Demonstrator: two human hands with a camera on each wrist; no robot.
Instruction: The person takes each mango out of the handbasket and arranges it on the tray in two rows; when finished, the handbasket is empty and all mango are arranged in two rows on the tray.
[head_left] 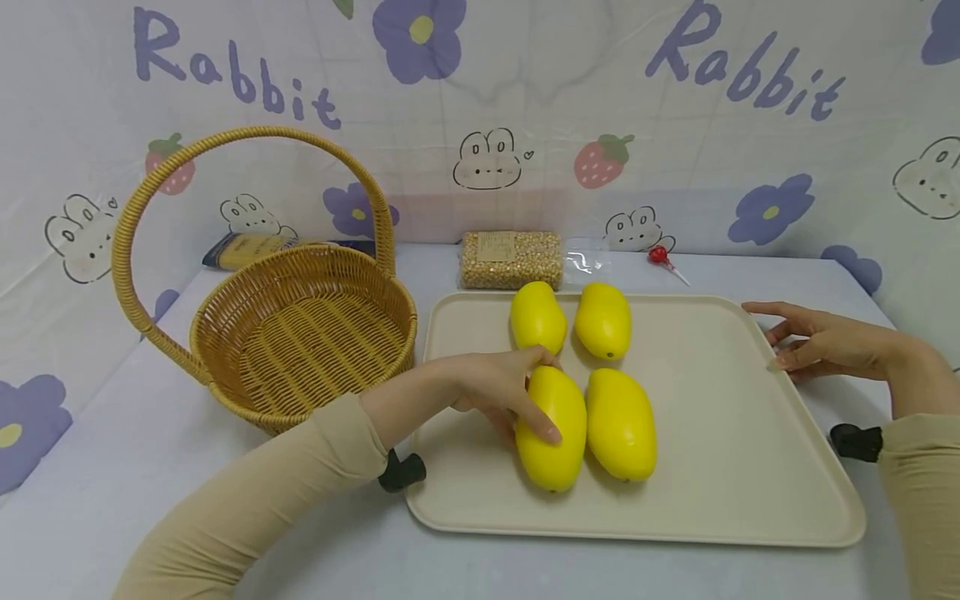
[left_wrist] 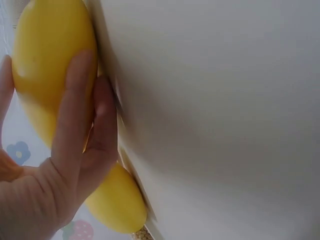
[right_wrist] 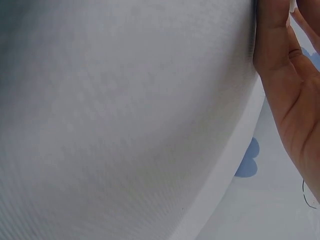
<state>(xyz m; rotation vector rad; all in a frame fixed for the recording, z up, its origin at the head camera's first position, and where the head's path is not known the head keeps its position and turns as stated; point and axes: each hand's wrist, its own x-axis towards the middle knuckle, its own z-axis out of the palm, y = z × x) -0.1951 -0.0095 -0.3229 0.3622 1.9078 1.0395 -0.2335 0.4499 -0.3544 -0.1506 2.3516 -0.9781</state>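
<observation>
In the head view my left hand grips the near-left yellow mango, thumb across its top. The left wrist view shows the fingers spread along that mango's side. To its right is a second mango, and behind lie a third and a fourth. All are on a beige tray. My right hand rests at the tray's right rim, thumb tip on the edge and index finger extended. Its fingertips are partly cut off in the right wrist view.
A wicker basket with a tall handle stands left of the tray. Behind the tray lie a clear bag of yellow kernels and a red lollipop. A dark-ended packet sits behind the basket. A printed cloth hangs at the back.
</observation>
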